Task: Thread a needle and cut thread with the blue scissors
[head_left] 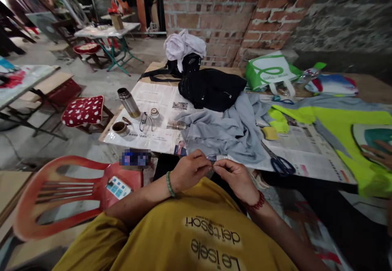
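Close to my yellow shirt, my left hand [191, 170] and my right hand [235, 177] meet with their fingertips pinched together. Whatever lies between the fingertips is too small to make out. Just beyond them, a crumpled grey cloth [226, 130] spreads over the newspaper-covered table [150, 138]. To the right of my right hand, a pair of scissors with dark blue handles [282, 165] rests at the table's front edge. A small yellow block [269, 133] sits near the scissors' tips.
At left stand a steel thermos [128, 103], a brown cup [120, 128] and eyeglasses [146, 122]. Behind the cloth lies a black bag [211, 88]; a green-white bag [269, 70] is farther right. Another person's hand [378, 152] touches a neon-yellow garment [333, 126]. A red chair [61, 164] is beside me.
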### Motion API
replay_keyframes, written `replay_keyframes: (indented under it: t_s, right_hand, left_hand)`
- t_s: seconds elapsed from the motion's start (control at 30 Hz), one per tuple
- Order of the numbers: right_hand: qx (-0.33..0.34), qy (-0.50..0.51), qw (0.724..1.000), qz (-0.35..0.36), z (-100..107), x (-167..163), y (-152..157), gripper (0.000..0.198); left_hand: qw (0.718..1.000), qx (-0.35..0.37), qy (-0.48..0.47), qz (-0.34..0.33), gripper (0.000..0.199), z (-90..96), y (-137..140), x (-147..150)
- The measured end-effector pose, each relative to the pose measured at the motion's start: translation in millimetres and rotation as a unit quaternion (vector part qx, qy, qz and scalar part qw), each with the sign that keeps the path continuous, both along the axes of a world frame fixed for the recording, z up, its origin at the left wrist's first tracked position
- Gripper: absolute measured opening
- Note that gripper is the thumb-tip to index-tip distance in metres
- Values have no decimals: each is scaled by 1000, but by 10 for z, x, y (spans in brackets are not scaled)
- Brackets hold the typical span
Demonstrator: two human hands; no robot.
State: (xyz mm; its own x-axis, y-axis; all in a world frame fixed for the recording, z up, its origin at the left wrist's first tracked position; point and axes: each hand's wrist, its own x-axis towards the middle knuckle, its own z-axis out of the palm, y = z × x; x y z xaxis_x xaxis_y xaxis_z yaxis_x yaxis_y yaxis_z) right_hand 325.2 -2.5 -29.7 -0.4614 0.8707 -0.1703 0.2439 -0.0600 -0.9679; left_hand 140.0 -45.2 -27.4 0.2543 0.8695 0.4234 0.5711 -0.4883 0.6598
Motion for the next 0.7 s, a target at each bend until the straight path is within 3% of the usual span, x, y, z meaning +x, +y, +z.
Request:
replay_keyframes:
  t_s: [0.37,0.7]
  right_hand:
    - [26,-9,999,16,-37,37,-260,28]
    - [-24,47,998,-25,-32,161,-351,36]
  left_hand:
    - [1000,18,-16,12,15,57,-322,-58]
    - [999,0,-26,21,14,49,-397,-51]
